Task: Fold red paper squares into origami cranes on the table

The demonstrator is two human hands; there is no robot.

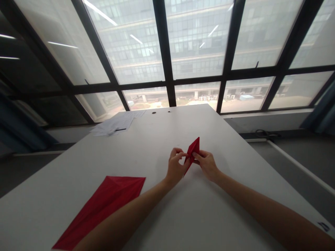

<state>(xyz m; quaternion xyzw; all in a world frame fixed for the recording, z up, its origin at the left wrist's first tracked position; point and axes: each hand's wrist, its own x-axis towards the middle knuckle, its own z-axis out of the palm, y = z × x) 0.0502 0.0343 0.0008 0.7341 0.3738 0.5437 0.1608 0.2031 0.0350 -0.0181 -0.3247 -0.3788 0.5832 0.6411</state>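
Observation:
A small folded red paper piece (194, 147) is held upright over the white table (157, 146), its pointed tip up. My left hand (175, 168) pinches its left side with thumb and fingers. My right hand (208, 164) pinches its right side. Both hands are closed on the paper just above the tabletop. A larger sheet of red paper (104, 205) lies flat on the table near my left forearm.
A stack of white papers (115, 124) with a dark pen lies at the far left corner of the table. Two small dark spots (154, 112) sit near the far edge. Large windows with dark frames stand behind the table. Grey floor runs along the right side.

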